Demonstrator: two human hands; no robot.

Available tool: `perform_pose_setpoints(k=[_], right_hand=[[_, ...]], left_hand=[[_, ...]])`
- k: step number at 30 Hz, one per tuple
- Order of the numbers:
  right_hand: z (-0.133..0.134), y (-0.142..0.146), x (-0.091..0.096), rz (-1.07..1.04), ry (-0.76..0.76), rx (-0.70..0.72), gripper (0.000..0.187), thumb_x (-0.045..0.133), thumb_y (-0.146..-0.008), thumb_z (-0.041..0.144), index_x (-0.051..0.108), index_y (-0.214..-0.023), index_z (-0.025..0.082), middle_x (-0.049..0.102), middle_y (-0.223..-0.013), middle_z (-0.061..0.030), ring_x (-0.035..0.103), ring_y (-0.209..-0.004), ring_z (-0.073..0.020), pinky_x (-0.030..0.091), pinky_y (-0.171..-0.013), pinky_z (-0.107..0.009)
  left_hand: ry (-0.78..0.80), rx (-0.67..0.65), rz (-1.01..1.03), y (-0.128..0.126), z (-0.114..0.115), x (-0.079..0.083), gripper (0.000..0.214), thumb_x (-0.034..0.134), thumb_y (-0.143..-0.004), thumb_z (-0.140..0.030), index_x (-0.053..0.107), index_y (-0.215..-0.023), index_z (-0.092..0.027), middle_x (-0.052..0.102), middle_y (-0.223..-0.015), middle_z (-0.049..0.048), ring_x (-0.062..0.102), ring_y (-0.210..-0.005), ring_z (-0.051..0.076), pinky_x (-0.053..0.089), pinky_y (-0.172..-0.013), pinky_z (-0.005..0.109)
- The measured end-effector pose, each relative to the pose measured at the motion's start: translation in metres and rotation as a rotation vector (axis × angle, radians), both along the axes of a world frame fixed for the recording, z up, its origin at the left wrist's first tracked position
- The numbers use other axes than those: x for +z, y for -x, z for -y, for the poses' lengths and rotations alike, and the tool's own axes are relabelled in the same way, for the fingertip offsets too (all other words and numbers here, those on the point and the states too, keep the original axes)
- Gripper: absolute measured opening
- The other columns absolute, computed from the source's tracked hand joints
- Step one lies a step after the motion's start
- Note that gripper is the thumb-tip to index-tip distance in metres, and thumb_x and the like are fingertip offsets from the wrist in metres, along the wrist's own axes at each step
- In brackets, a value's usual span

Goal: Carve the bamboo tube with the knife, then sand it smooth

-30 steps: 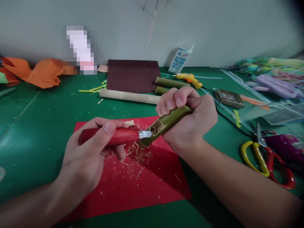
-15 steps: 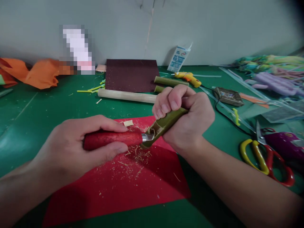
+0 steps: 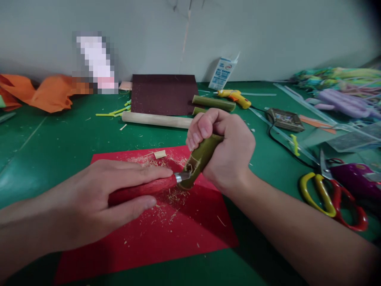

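Observation:
My left hand is wrapped round the red wooden handle of a carving knife, its forefinger stretched along the top. The short metal blade lies at the hollow, cut-open face of a green bamboo piece, among curled shavings. My right hand grips that piece from behind, fingers curled over its upper end, holding it tilted. Below both hands lies a red sheet strewn with fine bamboo shavings. A small pale bamboo chip rests near the sheet's far edge.
Beyond my hands lie a pale wooden rod, bamboo pieces, a dark brown sheet and a yellow glue gun. Scissors and a purple tool are at the right. Orange cloth sits at the far left.
The bamboo piece and my right hand have shifted slightly left and tipped steeper. My left hand has turned, its forefinger reaching further along the handle, with the knife angled more upward.

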State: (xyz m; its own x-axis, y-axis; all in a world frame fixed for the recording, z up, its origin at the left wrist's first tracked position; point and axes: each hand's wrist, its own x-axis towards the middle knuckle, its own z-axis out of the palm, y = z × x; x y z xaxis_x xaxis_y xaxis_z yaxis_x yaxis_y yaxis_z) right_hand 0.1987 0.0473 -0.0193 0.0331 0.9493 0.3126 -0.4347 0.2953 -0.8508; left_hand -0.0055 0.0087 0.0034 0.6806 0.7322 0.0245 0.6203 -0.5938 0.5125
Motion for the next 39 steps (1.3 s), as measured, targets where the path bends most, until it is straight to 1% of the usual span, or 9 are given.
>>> perform_pose_setpoints(k=[2, 5, 9, 12, 16, 21, 27, 33, 39], right_hand=[[0.0, 0.0, -0.002, 0.027, 0.004, -0.003, 0.026, 0.038, -0.077, 0.016, 0.044, -0.052, 0.02, 0.043, -0.051, 0.0013, 0.04, -0.045, -0.0107, 0.03, -0.044, -0.027], [0.002, 0.001, -0.004, 0.045, -0.014, -0.005, 0.027, 0.04, -0.078, 0.016, 0.044, -0.051, 0.02, 0.043, -0.051, 0.0016, 0.041, -0.044, -0.0103, 0.03, -0.043, -0.027], [0.003, 0.003, -0.005, 0.044, -0.048, 0.004, 0.027, 0.038, -0.075, 0.01, 0.045, -0.051, 0.021, 0.042, -0.049, 0.0016, 0.041, -0.044, -0.0108, 0.029, -0.042, -0.027], [0.003, 0.005, -0.006, 0.034, -0.034, -0.02, 0.028, 0.04, -0.078, 0.012, 0.044, -0.051, 0.021, 0.04, -0.048, 0.0022, 0.039, -0.043, -0.0105, 0.028, -0.041, -0.026], [0.002, 0.008, -0.006, 0.022, -0.023, -0.064, 0.031, 0.041, -0.08, 0.015, 0.044, -0.05, 0.021, 0.039, -0.047, 0.002, 0.039, -0.043, -0.0104, 0.028, -0.041, -0.026], [0.003, 0.01, -0.005, 0.02, 0.003, -0.066, 0.031, 0.041, -0.08, 0.016, 0.045, -0.049, 0.021, 0.039, -0.046, 0.0023, 0.038, -0.042, -0.01, 0.026, -0.04, -0.026], [0.002, 0.008, -0.005, -0.004, 0.025, -0.06, 0.03, 0.04, -0.077, 0.013, 0.046, -0.049, 0.021, 0.039, -0.045, 0.0025, 0.038, -0.041, -0.0098, 0.026, -0.04, -0.026], [0.0, 0.004, -0.005, -0.032, 0.036, -0.05, 0.027, 0.039, -0.074, 0.013, 0.045, -0.05, 0.021, 0.041, -0.046, 0.0019, 0.038, -0.042, -0.0099, 0.028, -0.041, -0.026], [-0.004, 0.0, -0.002, -0.066, 0.052, -0.024, 0.026, 0.039, -0.071, 0.011, 0.042, -0.047, 0.021, 0.038, -0.045, 0.0018, 0.037, -0.04, -0.0098, 0.028, -0.039, -0.025]], left_hand=[[0.008, -0.047, -0.038, 0.001, -0.002, -0.001, 0.046, 0.054, -0.081, -0.032, 0.046, -0.126, -0.041, 0.055, -0.125, -0.0084, 0.057, -0.11, 0.02, 0.047, -0.094, 0.033], [0.036, -0.053, -0.088, 0.001, 0.001, -0.003, 0.048, 0.053, -0.081, -0.033, 0.044, -0.127, -0.042, 0.055, -0.126, -0.0067, 0.057, -0.11, 0.022, 0.048, -0.092, 0.034], [0.026, 0.036, -0.09, 0.0, 0.014, -0.007, 0.049, 0.053, -0.08, -0.035, 0.043, -0.127, -0.045, 0.059, -0.121, -0.0063, 0.06, -0.104, 0.022, 0.048, -0.09, 0.035], [-0.006, 0.092, -0.105, -0.001, 0.024, -0.012, 0.054, 0.054, -0.08, -0.035, 0.038, -0.13, -0.046, 0.058, -0.123, -0.0062, 0.06, -0.104, 0.022, 0.048, -0.09, 0.034], [-0.067, 0.111, -0.042, -0.004, 0.03, -0.015, 0.054, 0.054, -0.08, -0.035, 0.037, -0.131, -0.045, 0.059, -0.122, -0.0065, 0.062, -0.101, 0.02, 0.046, -0.092, 0.031], [-0.09, 0.108, 0.022, -0.008, 0.03, -0.015, 0.054, 0.056, -0.079, -0.037, 0.04, -0.13, -0.043, 0.062, -0.117, -0.0054, 0.065, -0.094, 0.019, 0.052, -0.084, 0.029], [-0.004, 0.1, 0.012, -0.011, 0.031, -0.016, 0.054, 0.054, -0.08, -0.035, 0.039, -0.132, -0.039, 0.06, -0.121, -0.003, 0.062, -0.101, 0.02, 0.051, -0.086, 0.03], [0.12, 0.188, 0.02, -0.015, 0.027, -0.015, 0.05, 0.055, -0.079, -0.039, 0.044, -0.128, -0.042, 0.058, -0.123, -0.0033, 0.06, -0.106, 0.024, 0.051, -0.087, 0.038], [0.288, 0.272, 0.19, -0.02, 0.021, -0.016, 0.042, 0.054, -0.081, -0.036, 0.051, -0.122, -0.041, 0.058, -0.123, -0.0031, 0.058, -0.108, 0.025, 0.05, -0.088, 0.039]])
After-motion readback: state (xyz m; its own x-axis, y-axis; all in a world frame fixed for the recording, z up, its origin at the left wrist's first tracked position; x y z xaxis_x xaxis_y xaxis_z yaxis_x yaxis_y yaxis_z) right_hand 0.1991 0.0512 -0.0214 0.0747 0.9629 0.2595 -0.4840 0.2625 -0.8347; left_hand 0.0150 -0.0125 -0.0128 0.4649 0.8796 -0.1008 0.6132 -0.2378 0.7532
